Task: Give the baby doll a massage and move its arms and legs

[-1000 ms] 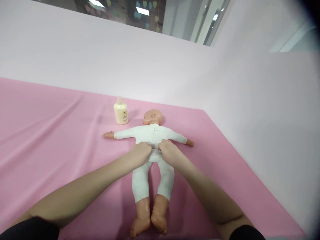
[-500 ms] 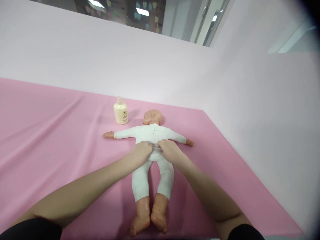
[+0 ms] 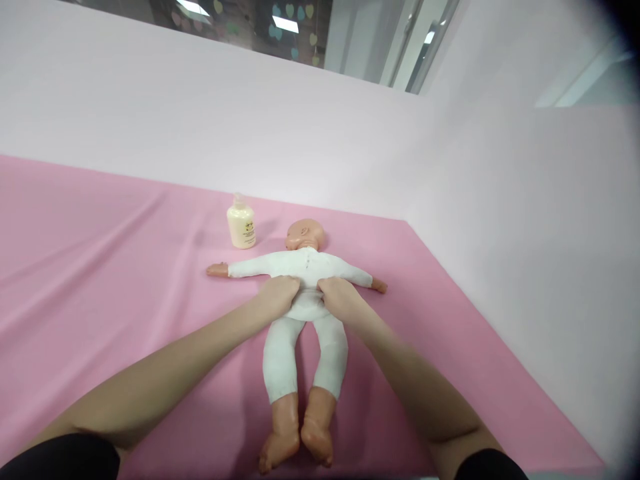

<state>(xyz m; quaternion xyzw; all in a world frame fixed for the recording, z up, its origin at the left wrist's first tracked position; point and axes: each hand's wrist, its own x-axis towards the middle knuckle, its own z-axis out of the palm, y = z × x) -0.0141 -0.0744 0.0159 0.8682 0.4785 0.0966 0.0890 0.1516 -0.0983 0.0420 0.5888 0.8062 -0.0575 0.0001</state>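
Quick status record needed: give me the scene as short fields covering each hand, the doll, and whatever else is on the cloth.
left hand: resting on the doll's waist, fingers curled down on the white suit
right hand: on the waist beside the left hand, fingers curled down too
doll: lies flat on the pink cloth, head toward the wall, arms spread, bare feet nearest the camera
suit: white, covers arms, trunk and legs
bottle: cream-coloured, upright, beside the doll's head, apart from both hands
backdrop: pale wall behind the cloth
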